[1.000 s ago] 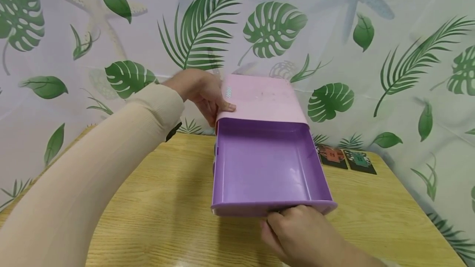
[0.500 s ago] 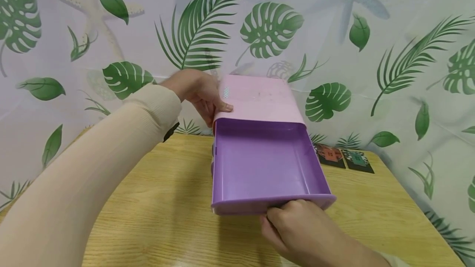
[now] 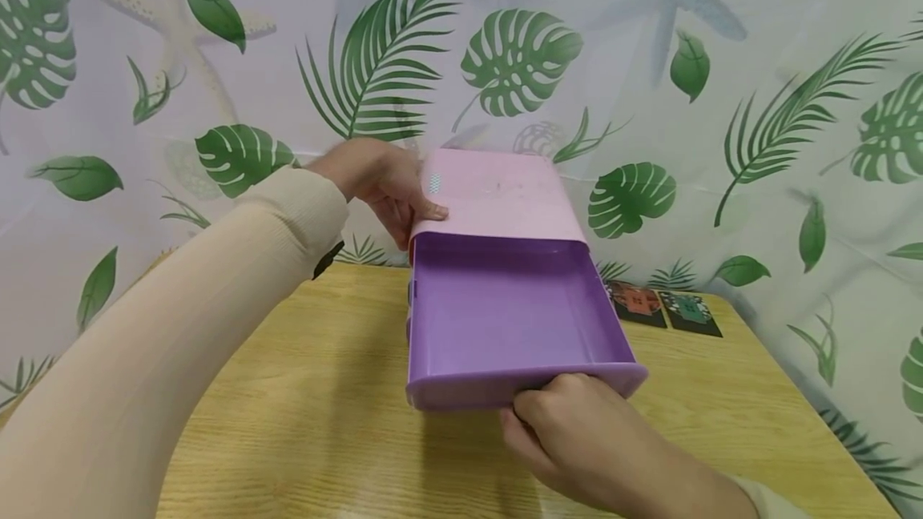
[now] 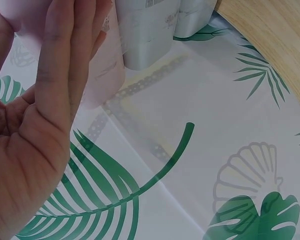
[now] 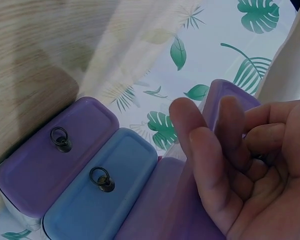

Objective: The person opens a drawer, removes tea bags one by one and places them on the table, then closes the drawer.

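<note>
A small drawer cabinet with a pink top [image 3: 505, 191] stands on the wooden table, its purple drawer [image 3: 512, 319] pulled well out with nothing lying in it. My left hand [image 3: 385, 183] grips the cabinet's front left corner, thumb on top and fingers down the side. Under the drawer's front panel, my right hand [image 3: 584, 439] has its fingers curled against the panel's underside; any pull there is hidden. Lower down, the right wrist view shows another purple drawer front [image 5: 40, 175] and a blue drawer front [image 5: 120, 200], both shut and bearing ring pulls.
Two dark cards, one with a red pattern [image 3: 638, 301] and one with a green pattern [image 3: 688, 311], lie at the table's back right. A leaf-printed cloth [image 3: 404, 6] hangs behind the table [image 3: 288, 391].
The drawer's front edge and my right hand have shifted slightly upward in view, closer to the cabinet. My left hand keeps its hold on the corner. The whole view has drifted a little.
</note>
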A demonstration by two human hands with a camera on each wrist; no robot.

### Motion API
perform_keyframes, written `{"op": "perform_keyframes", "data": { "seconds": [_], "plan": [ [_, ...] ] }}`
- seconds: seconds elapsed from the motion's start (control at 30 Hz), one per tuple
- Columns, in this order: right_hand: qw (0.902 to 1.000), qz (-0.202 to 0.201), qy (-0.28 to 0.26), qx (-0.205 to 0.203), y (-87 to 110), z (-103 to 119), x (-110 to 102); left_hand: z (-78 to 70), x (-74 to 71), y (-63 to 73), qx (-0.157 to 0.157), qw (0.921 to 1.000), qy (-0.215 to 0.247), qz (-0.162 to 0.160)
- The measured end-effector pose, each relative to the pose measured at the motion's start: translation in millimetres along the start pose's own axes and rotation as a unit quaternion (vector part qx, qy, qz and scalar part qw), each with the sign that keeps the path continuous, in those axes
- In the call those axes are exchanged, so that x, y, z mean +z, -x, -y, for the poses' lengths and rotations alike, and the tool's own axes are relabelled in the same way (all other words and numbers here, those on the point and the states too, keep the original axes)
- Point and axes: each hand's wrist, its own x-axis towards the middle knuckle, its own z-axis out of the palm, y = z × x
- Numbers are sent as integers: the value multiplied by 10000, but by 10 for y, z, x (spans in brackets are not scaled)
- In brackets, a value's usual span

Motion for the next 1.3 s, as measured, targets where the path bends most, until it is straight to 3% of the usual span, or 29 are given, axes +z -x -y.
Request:
{"op": "perform_keyframes", "data": {
  "seconds": [0.2,0.7,0.93,1.3],
  "plan": [
    [9997,-229,-1,-109,-61,-15,-2,7,6,6,-17,10000,28,12],
    [9995,-36,-251,188,-188,-68,-16,0,1,4,10,10000,44,-11],
    [9995,-128,-214,207,-228,-104,-7,-6,-3,5,38,10000,38,-1],
    [9990,-79,-218,377,-399,-274,23,-30,42,28,30,9998,194,12]
  ]
}}
